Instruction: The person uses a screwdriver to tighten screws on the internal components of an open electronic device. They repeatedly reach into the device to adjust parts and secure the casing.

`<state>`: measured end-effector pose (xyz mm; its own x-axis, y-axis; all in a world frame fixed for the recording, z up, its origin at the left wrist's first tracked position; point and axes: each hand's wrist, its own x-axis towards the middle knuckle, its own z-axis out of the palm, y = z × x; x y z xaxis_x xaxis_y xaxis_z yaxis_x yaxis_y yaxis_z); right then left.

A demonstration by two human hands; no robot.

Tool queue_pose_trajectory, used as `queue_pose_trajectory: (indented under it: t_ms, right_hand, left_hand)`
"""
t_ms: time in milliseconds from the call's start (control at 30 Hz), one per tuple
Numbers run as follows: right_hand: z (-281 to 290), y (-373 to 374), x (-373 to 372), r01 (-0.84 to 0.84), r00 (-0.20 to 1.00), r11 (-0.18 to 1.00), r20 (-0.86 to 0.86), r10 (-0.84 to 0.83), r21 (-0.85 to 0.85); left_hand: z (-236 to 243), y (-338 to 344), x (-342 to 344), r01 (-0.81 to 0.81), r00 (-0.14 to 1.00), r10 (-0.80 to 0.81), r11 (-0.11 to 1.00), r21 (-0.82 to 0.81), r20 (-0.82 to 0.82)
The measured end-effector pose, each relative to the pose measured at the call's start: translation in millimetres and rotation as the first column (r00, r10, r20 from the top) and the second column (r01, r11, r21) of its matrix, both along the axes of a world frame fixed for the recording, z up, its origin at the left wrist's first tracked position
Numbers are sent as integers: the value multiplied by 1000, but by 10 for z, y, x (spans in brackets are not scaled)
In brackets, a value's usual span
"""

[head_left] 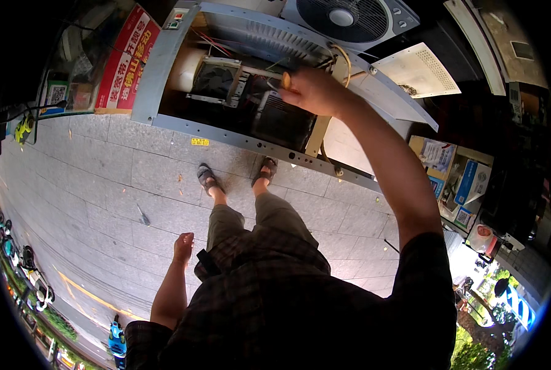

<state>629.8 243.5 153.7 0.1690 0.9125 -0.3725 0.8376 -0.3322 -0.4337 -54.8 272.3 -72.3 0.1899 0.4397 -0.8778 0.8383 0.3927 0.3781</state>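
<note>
In front of me is an opened grey metal appliance cabinet (164,92), its inner parts exposed. My right hand (315,92) reaches over it, fingers closed around a tool with an orange handle (286,80). The tool's far end is too dark to make out. Below that hand sits a dark finned block (278,120). To its left are a small cooling fan (215,81) in a frame and a white cylinder (188,71). My left hand (183,246) hangs low at my side, away from the cabinet, fingers loosely curled with nothing visible in them.
A grey box fan (343,18) lies behind the cabinet, beside a perforated white panel (417,71). Cardboard boxes (473,182) stand at the right. A red sign (124,61) is at the left. I stand on grey paving (134,179).
</note>
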Motion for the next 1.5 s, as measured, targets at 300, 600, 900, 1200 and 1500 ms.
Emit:
queue_pose_trajectory:
  t_ms: [300,600,900,1200,1500]
  right_hand:
    - [-76,94,-100,189,981,962,-77,-177,199]
    - [-11,152,-173,293,954,890,-52,-294,349]
    - [8,-49,-34,50,973,999,226,-45,-19]
    - [98,-66,9,-8,972,989,233,43,-147]
    - [20,191,-596,-26,975,962,-204,84,271]
  left_hand:
    - [7,-103,-110,-64,996,63,998,-29,-60]
    - [192,-215,-149,47,991,-51,998,-31,-128]
    - [150,-229,-140,29,989,-34,999,-39,-142]
    - [161,-282,-237,31,990,-36,999,-44,-137]
    - [91,-296,-336,2,994,-12,996,-87,-109]
